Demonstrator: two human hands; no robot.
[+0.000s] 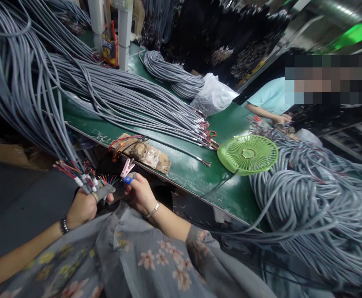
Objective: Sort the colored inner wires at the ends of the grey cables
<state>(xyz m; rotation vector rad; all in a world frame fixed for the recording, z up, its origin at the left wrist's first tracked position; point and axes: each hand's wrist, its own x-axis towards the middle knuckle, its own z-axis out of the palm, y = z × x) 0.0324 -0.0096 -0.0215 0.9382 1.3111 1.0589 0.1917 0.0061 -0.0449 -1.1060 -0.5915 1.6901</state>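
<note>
My left hand [83,209], with a grey wrap on its thumb, is closed around the ends of several grey cables [64,145]. Stripped coloured wires [108,179] fan out of those ends toward my other hand. Just to the right, my right hand [142,193] is closed in a pinch beside the wire tips, blue tape around one digit. What sits between its fingertips is too small to make out. A pink clothespin [127,167] stands right behind these fingers; whether they touch it I cannot tell.
A green table [185,167] carries long grey cable bundles [131,97], a taped cardboard piece [149,154] and a green fan [248,154]. Coiled grey cables [308,194] heap at the right. Across the table, a co-worker's hand [281,119] is at some wires.
</note>
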